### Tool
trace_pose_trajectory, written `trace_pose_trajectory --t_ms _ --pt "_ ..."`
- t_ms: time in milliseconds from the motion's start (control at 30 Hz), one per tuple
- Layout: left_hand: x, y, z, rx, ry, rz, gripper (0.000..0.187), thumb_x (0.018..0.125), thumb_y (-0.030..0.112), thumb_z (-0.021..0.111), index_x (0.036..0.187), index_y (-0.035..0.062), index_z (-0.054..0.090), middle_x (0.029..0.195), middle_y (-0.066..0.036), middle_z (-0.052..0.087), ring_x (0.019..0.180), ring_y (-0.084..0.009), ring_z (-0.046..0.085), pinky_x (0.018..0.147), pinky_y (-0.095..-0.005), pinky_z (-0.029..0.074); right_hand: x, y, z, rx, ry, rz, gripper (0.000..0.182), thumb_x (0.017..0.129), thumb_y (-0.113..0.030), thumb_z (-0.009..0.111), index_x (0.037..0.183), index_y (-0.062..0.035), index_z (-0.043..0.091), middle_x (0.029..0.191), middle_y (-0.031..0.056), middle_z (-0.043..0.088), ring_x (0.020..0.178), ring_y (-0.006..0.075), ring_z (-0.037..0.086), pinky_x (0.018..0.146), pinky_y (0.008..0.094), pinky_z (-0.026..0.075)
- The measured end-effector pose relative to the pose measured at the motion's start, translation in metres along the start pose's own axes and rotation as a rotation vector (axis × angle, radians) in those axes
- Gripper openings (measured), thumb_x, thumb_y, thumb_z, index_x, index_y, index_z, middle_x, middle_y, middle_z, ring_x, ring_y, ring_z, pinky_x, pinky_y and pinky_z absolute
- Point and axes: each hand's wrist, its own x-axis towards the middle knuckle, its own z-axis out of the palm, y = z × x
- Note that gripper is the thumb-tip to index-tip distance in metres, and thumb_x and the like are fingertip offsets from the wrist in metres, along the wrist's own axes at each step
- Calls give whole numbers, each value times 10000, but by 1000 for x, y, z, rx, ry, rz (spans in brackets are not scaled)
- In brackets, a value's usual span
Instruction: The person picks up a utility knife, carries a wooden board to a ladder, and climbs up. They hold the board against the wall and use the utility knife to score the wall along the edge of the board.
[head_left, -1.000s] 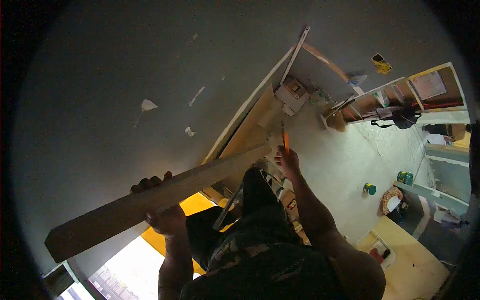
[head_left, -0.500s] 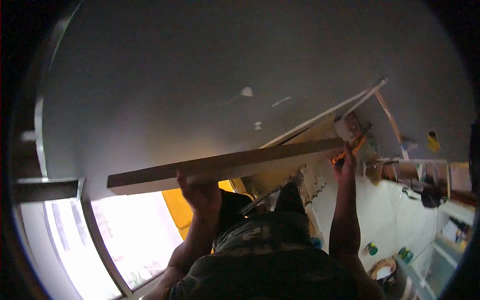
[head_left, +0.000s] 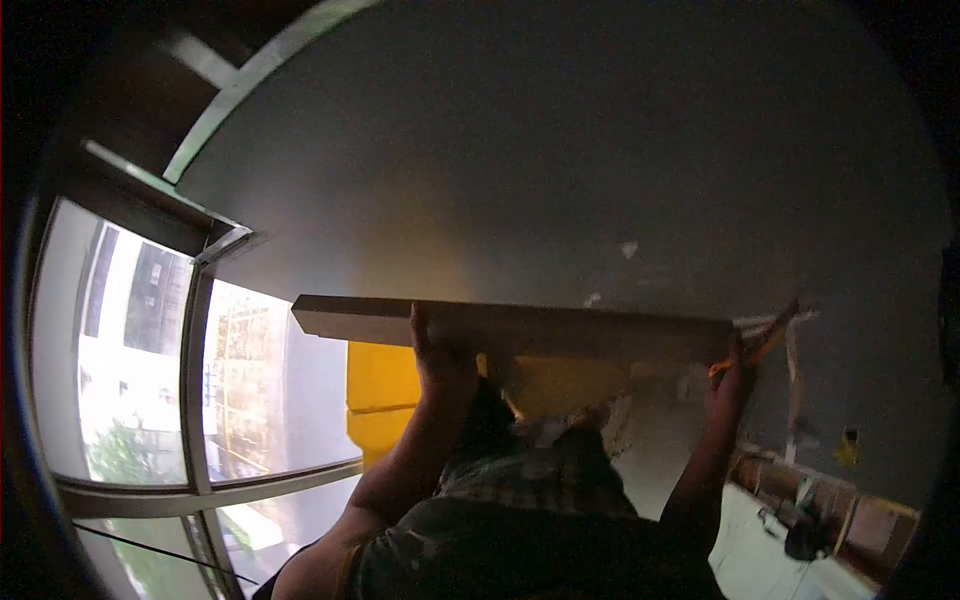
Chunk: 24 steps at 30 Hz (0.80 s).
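Observation:
A long pale wooden plank [head_left: 570,331] lies level, held up close against a dark grey surface [head_left: 560,150]. My left hand [head_left: 440,362] grips the plank from beneath, about a third of the way in from its left end. At the plank's right end, my right hand [head_left: 728,388] is raised with an orange pencil [head_left: 762,343] in its fingers, the tip against the wood. Both arms reach up from my dark patterned shirt [head_left: 530,500].
Large curved windows [head_left: 150,340] fill the left side, bright with daylight. A yellow panel [head_left: 380,398] stands behind my left arm. Wooden shelves [head_left: 850,512] with a dark bag are at the lower right, next to a pale wall.
The view has swung left, bringing the windows in. The plank has gone from tilted to level, with my left hand under it and my right hand with the pencil at its end.

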Motion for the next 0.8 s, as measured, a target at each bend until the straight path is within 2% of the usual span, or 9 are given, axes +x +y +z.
trace_pose_trajectory --t_ms 100,200,300,367,500,567,633,733,800 --pt "22 12 -6 -179 24 103 658 948 516 614 1410 74 463 1373 -122 528 1290 -324 479 1084 -490 397 23 24 8 37 -145 -193 812 824 -364 812 1460 -44 422 1065 71 523 887 185 526 727 341 480" --pt "43 39 -30 -204 103 80 552 945 479 621 1319 83 529 1261 -98 589 1176 -282 544 994 -466 451 -20 -8 41 104 -128 -65 827 832 -359 799 1485 -52 395 1180 103 529 1000 218 556 765 359 490" --pt "65 45 -48 -538 -468 114 309 953 396 616 1028 99 653 960 -82 668 950 -289 659 845 -475 551 -23 -9 74 112 -41 -69 806 833 -352 797 1476 -65 404 1305 147 505 1139 283 542 857 420 499" --pt "35 64 -3 -349 13 213 292 960 372 611 1049 96 648 1007 -94 671 969 -292 654 859 -465 546 -5 -1 75 214 -172 -120 802 840 -341 793 1481 -68 396 1338 160 481 1167 296 523 898 444 491" --pt "21 81 27 -418 -34 276 268 965 327 608 1079 87 648 1020 -95 673 975 -291 654 863 -464 540 -29 -38 90 281 -186 -123 777 864 -323 778 1480 -61 385 1365 185 454 1221 317 482 993 491 468" --pt "26 87 19 -137 -241 387 270 965 315 608 1086 78 650 1018 -99 671 978 -291 652 872 -452 540 -25 -37 90 365 -170 -169 739 881 -341 766 1450 -42 402 1337 190 471 1234 317 477 1028 510 459" --pt "62 74 -3 107 -184 480 268 970 306 616 1091 68 641 1039 -98 661 979 -279 651 870 -441 545 12 -5 80 439 -235 -227 712 893 -362 757 1422 -26 420 1312 191 488 1239 315 479 1046 522 456" --pt "56 86 10 284 -124 460 346 964 276 673 1185 36 560 1112 -114 624 993 -265 645 866 -425 561 51 24 73 47 -200 -584 659 919 -381 725 1384 -13 438 1308 203 498 1295 329 450 1092 539 430" --pt "28 110 47 91 -182 299 491 941 248 729 1288 17 469 1178 -138 593 1026 -274 635 881 -431 568 -2 -5 85 248 -117 -338 610 946 -381 687 1365 -5 452 1345 212 483 1265 343 477 1116 519 417"
